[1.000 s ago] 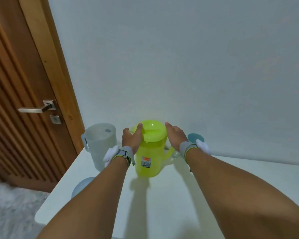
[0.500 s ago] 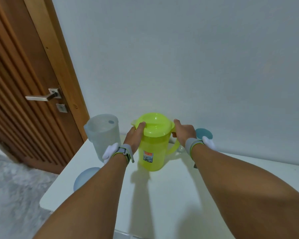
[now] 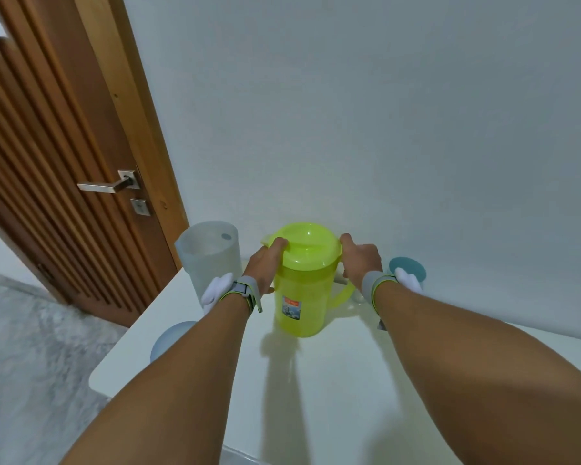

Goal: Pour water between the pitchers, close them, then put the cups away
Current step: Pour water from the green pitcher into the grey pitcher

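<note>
white table stands against a plain white wall, and at the left is a brown wooden door with a metal handle. near the back of the table the green pitcher stands upright, its handle turned to the right and a small label on its front. the green lid sits on top of it. the left hand grips the left edge of the lid, the thumb lying on the rim and the other fingers hidden behind it. the right hand holds the right edge of the lid, its fingers curled around the side. both wrists carry grey bands. just beside the green pitcher, to its left, stands a frosted pitcher, and its top looks covered by a frosted lid. one blue cup is at the left edge of the table, partly covered by the left forearm. another blue cup is behind the right wrist, near the wall.
</note>
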